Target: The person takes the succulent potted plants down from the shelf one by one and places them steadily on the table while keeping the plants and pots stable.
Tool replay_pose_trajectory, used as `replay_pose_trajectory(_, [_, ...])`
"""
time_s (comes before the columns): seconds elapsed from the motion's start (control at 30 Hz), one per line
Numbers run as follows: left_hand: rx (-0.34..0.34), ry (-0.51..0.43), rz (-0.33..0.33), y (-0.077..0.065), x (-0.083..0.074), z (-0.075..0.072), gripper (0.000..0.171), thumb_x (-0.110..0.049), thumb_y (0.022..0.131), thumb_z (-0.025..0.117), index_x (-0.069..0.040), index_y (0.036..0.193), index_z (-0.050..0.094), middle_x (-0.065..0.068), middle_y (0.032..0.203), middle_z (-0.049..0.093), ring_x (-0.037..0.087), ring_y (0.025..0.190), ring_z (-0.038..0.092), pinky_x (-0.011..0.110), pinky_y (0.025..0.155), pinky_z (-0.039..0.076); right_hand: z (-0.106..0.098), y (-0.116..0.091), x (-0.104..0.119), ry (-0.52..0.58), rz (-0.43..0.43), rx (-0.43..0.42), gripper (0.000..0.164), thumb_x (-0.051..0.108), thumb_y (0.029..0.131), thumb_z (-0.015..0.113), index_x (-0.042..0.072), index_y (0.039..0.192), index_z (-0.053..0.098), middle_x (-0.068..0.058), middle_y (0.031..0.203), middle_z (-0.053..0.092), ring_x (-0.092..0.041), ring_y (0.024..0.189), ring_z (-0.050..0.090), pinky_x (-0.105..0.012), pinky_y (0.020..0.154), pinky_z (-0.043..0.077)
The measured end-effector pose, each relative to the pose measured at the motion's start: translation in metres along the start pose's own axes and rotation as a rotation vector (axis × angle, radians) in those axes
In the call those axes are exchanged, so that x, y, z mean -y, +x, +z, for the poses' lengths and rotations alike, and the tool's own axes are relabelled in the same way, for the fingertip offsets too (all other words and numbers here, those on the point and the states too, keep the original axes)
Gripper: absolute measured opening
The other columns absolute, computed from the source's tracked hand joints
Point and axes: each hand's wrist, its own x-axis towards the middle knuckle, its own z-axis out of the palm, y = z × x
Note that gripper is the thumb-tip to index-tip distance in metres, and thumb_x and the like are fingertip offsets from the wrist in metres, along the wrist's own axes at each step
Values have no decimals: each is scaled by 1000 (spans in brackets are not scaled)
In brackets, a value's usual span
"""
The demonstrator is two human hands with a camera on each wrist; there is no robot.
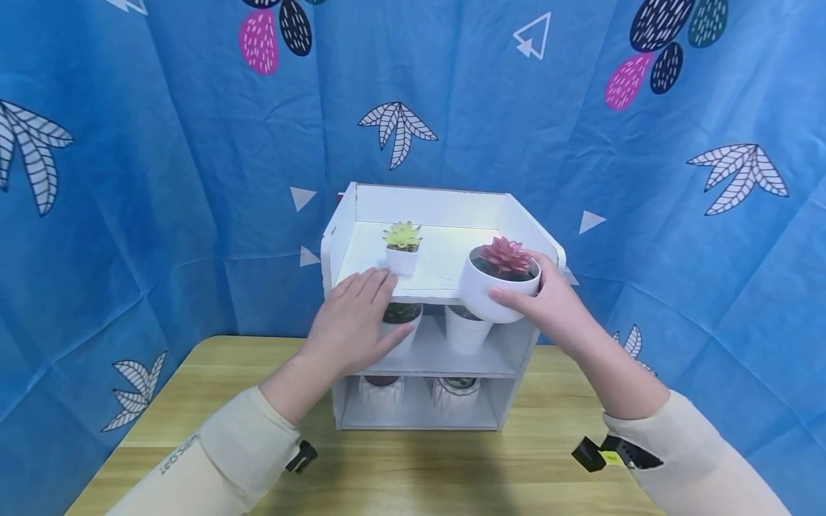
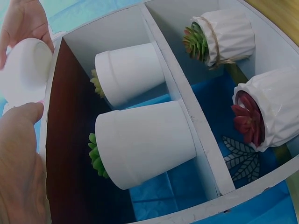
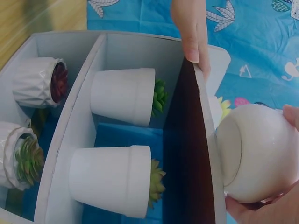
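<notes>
My right hand [image 1: 556,295] grips a round white pot [image 1: 484,292] with a red succulent [image 1: 506,256] by its sides, at the front right edge of the top shelf. In the right wrist view this pot [image 3: 259,151] is close to the shelf's edge; whether it touches is unclear. My left hand [image 1: 353,315] lies with straight fingers on the top shelf's front edge, thumb pointing away from them. Just beyond its fingertips stands a small white pot [image 1: 403,261] with a yellow-green succulent. Both hands are at the white shelf unit [image 1: 431,195].
The middle shelf holds two smooth white pots [image 2: 147,142] with green succulents. Two ribbed white pots [image 2: 273,107] sit at the bottom, one tied with twine. The unit stands on a wooden table [image 1: 258,365], before a patterned blue cloth [image 1: 452,136].
</notes>
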Motion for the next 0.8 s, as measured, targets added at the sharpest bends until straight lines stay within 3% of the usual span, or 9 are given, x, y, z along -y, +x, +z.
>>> replay_pose_trajectory(0.4, [9,-1,-4,-1,0,-1,88,-69,94,45,-9,157,29,11,161,33,28,149,28,45,122,19,-7,-11,-6,26,-70,11,81,32,91,73,15,156,27,-13,147,43,-31,127,46,-53,99,44])
replay_pose_trajectory(0.8, [3,-8,-7,0,0,0,88,-65,94,51,-9,157,29,11,161,33,29,149,28,45,122,19,-20,-27,-10,-23,-48,-6,84,35,92,72,11,156,23,-15,148,39,-33,128,43,-55,99,43])
